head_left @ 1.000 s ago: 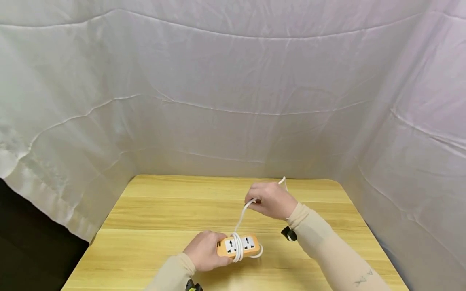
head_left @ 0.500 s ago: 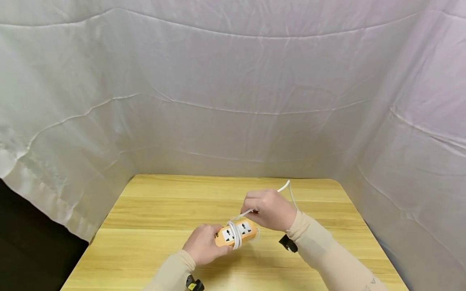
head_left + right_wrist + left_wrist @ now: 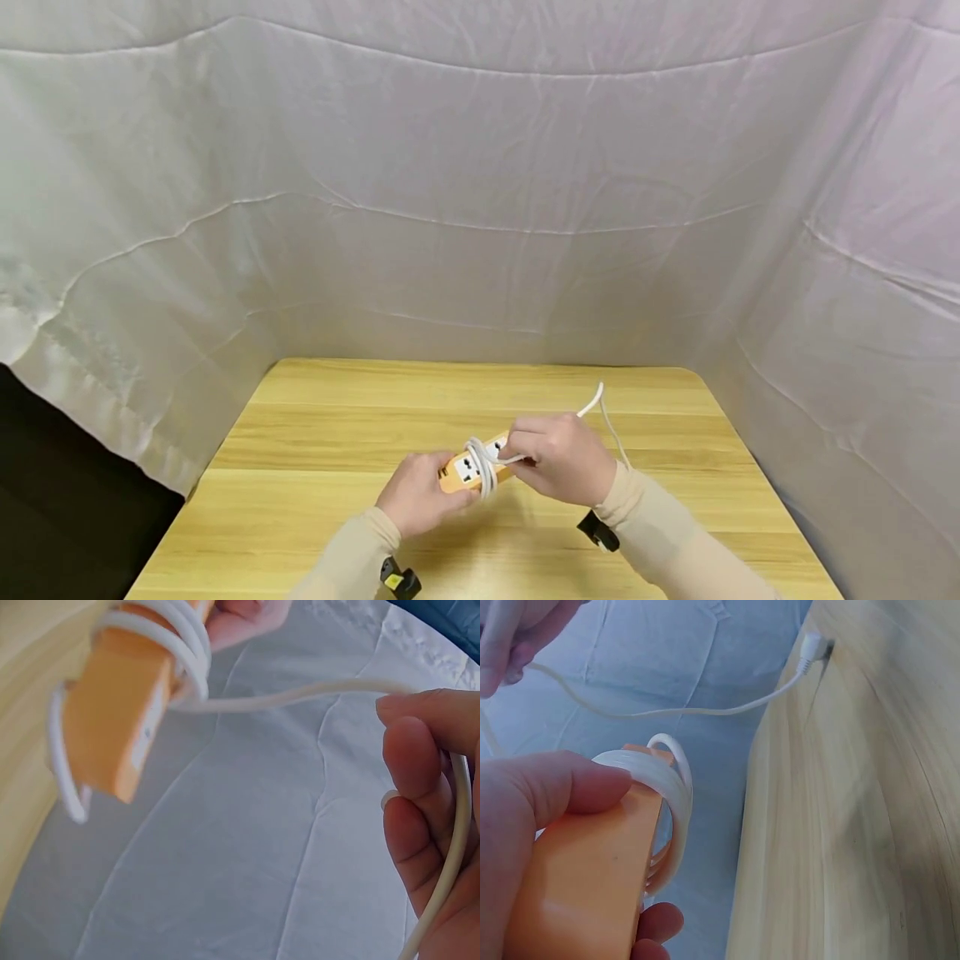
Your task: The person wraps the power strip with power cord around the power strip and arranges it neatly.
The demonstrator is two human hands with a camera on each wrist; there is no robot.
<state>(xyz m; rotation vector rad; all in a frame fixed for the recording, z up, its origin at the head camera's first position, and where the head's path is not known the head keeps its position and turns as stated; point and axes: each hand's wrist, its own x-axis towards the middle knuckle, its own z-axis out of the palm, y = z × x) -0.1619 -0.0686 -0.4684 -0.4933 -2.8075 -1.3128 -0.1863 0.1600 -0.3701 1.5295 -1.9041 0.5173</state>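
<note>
An orange power strip [image 3: 452,481] with white socket faces is held up over the table, its right end angled away. My left hand [image 3: 420,498] grips its left end, thumb pressed along the casing in the left wrist view. Several turns of white cord [image 3: 196,645] wrap around the strip's middle. My right hand [image 3: 566,460] pinches the cord's free length just right of those turns, overlapping the strip's right end in the head view. In the right wrist view the cord runs taut from the turns to the fingertips [image 3: 397,712], then down past the palm.
The cord's tail loops beyond my right hand and ends in a white plug [image 3: 814,651] at the wooden table [image 3: 300,433]. Pale curtains [image 3: 480,275] enclose the table at the back and sides. A dark gap [image 3: 67,492] shows at the lower left.
My right hand has come down toward me with the cord, laying it across the strip's face. The left hand has raised the strip slightly away from me and tilted its right end farther back.
</note>
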